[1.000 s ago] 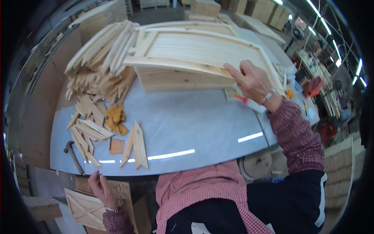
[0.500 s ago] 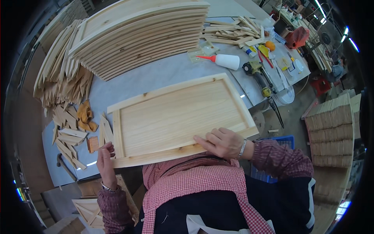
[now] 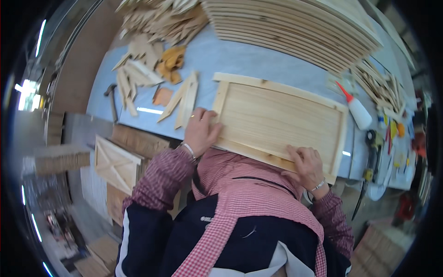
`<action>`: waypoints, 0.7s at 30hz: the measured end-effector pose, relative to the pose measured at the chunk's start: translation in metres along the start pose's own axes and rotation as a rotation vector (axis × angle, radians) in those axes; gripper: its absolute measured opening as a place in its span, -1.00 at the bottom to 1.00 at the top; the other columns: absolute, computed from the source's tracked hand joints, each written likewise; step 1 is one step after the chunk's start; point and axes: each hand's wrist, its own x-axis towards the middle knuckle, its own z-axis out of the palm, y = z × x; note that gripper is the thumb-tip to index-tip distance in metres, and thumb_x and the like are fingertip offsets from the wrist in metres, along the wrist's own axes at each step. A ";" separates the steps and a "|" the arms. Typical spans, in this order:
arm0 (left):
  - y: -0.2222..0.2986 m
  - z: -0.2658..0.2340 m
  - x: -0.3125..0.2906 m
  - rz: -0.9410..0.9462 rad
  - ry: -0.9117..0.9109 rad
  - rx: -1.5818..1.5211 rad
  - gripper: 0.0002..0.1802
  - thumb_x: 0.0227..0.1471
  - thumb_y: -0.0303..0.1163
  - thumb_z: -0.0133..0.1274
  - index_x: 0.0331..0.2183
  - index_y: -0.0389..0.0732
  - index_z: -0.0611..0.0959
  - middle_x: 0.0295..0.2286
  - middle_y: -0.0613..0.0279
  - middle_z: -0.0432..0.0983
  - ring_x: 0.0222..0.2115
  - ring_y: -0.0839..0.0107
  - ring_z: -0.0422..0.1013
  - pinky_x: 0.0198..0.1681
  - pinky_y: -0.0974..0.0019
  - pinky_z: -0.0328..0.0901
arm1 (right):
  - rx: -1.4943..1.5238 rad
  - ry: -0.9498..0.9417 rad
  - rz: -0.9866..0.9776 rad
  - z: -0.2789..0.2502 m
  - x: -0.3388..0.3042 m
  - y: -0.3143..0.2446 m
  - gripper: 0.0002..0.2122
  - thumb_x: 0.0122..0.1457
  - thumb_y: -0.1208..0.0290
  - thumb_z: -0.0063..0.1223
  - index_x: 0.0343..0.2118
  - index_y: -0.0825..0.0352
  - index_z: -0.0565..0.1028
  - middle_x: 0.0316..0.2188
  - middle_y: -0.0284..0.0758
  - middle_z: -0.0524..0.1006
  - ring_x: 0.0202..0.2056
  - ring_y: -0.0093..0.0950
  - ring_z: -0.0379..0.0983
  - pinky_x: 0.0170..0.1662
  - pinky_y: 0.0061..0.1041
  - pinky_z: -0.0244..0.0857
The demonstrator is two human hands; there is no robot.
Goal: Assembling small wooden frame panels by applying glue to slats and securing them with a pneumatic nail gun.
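A framed wooden panel (image 3: 277, 117), pale with a raised border, lies at the table's near edge against my apron. My left hand (image 3: 200, 131) grips its near left corner, fingers on top of the frame. On the near rail, towards the right end, my right hand (image 3: 306, 165) holds the panel with thumb and fingers closed over the edge. Pointed wood strips (image 3: 187, 99) lie just beyond my left hand. A small orange-brown block (image 3: 162, 96) sits beside them. What is under the panel is hidden.
A tall stack of similar panels (image 3: 286, 34) stands at the back. A white glue bottle with red nozzle (image 3: 359, 113), a power tool (image 3: 370, 152) and loose sticks (image 3: 380, 87) are at right. A hammer (image 3: 112, 102), wood scraps (image 3: 129, 78) and orange-brown gloves (image 3: 170, 63) lie left.
My view has swung to the left, so the table's things appear shifted right. My left hand has closed onto the panel's corner; my right hand stays on the near rail.
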 end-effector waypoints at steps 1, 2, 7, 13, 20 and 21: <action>-0.004 -0.004 -0.003 -0.041 0.017 0.022 -0.71 -0.11 -0.35 0.09 -0.29 -0.26 0.51 -0.35 0.03 0.34 -0.28 0.07 0.31 -0.21 0.19 0.25 | 0.019 -0.010 -0.045 -0.001 0.005 0.001 -0.43 -0.15 0.05 0.17 -0.09 0.30 0.43 -0.36 -0.24 0.36 -0.32 -0.29 0.31 -0.24 -0.34 0.21; -0.006 -0.006 -0.002 -0.040 0.020 0.013 -0.71 -0.11 -0.35 0.09 -0.29 -0.26 0.51 -0.35 0.04 0.34 -0.29 0.08 0.32 -0.22 0.20 0.25 | 0.056 -0.037 -0.037 -0.003 0.008 0.001 -0.45 -0.15 0.08 0.18 -0.09 0.31 0.43 -0.35 -0.23 0.36 -0.31 -0.28 0.31 -0.23 -0.33 0.21; -0.036 -0.028 -0.001 -0.085 0.137 0.022 -0.74 -0.10 -0.37 0.09 -0.31 -0.27 0.52 -0.37 0.07 0.34 -0.33 0.12 0.33 -0.25 0.22 0.26 | 0.124 0.006 0.049 -0.032 0.011 0.020 -0.52 -0.13 0.27 0.21 -0.10 0.35 0.42 -0.30 -0.17 0.40 -0.22 -0.20 0.33 -0.15 -0.31 0.22; -0.078 -0.075 0.090 -0.028 0.315 0.110 -0.75 -0.09 -0.37 0.10 -0.31 -0.26 0.52 -0.38 0.08 0.35 -0.36 0.12 0.34 -0.26 0.21 0.26 | -0.252 0.330 0.477 -0.071 -0.001 0.139 -0.53 -0.09 0.44 0.15 -0.04 0.35 0.36 -0.17 -0.12 0.35 -0.11 -0.13 0.28 -0.04 -0.28 0.19; -0.104 -0.126 0.268 0.220 0.599 0.309 -0.76 -0.08 -0.31 0.08 -0.33 -0.23 0.54 -0.35 0.05 0.39 -0.32 0.07 0.35 -0.24 0.14 0.26 | -0.250 0.226 0.638 -0.070 -0.017 0.220 -0.49 -0.18 0.36 0.23 -0.09 0.33 0.36 -0.14 -0.14 0.34 -0.12 -0.15 0.29 -0.05 -0.27 0.19; -0.109 -0.132 0.290 0.121 0.568 0.374 -0.73 -0.06 -0.26 0.05 -0.32 -0.22 0.55 -0.34 0.05 0.40 -0.29 0.06 0.35 -0.21 0.12 0.27 | -0.219 0.202 0.696 -0.074 -0.013 0.221 -0.49 -0.19 0.36 0.24 -0.10 0.33 0.36 -0.15 -0.15 0.35 -0.13 -0.16 0.30 -0.05 -0.27 0.20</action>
